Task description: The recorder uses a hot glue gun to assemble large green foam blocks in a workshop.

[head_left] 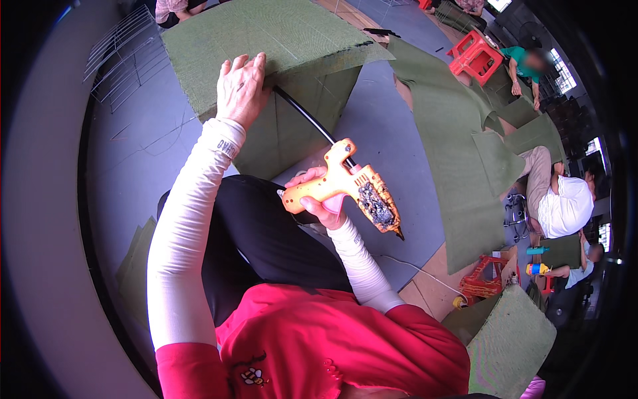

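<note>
My right hand point(321, 203) is closed round the handle of an orange glue gun point(339, 174). The gun's front is crusted with black residue, and its nozzle points to the lower right. A long black glue stick point(306, 115) runs out of its back, up toward my left hand point(240, 90). That hand lies with its fingers stretched over the near edge of a green mesh-covered box-like piece point(266, 40); its thumb is partly hidden. Whether it touches the stick's end I cannot tell. Dark glue marks the piece's right edge.
Wire racks point(126, 56) stand at the left. Green mesh sheets point(445, 153) cover the floor to the right, near a red stool point(476, 57) and a red crate-like stand point(483, 278). A white cord point(419, 268) crosses the floor. Several people sit working along the right and far sides.
</note>
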Motion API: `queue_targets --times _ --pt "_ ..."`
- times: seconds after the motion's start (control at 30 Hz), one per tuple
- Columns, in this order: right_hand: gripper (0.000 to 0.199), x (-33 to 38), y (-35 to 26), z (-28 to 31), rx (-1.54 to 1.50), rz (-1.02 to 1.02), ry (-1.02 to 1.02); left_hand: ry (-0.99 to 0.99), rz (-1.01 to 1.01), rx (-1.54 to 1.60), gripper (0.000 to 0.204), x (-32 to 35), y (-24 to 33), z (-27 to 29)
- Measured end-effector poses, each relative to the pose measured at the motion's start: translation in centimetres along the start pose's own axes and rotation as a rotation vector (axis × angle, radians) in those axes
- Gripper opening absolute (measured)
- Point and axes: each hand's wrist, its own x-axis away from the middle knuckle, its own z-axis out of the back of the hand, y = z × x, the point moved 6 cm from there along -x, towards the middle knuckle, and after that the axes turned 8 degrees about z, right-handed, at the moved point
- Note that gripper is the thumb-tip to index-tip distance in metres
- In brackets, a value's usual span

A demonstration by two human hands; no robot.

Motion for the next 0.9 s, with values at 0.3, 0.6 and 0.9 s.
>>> queue_targets --times 0.3,0.6,0.9 --pt "0.045 0.6 -0.2 0.7 0.023 -0.031 -0.006 0.025 -0.008 0.032 0.067 0.1 -0.4 -0.2" --pt "0.039 1.4 1.5 1.8 -0.018 -0.005 0.08 -0.002 0.002 0.007 0.068 0.5 -1.6 0.2" --pt "0.039 1.2 1.0 2.3 0.029 0.033 0.193 -0.08 0.028 0.005 0.071 0.3 -4.4 -0.2"
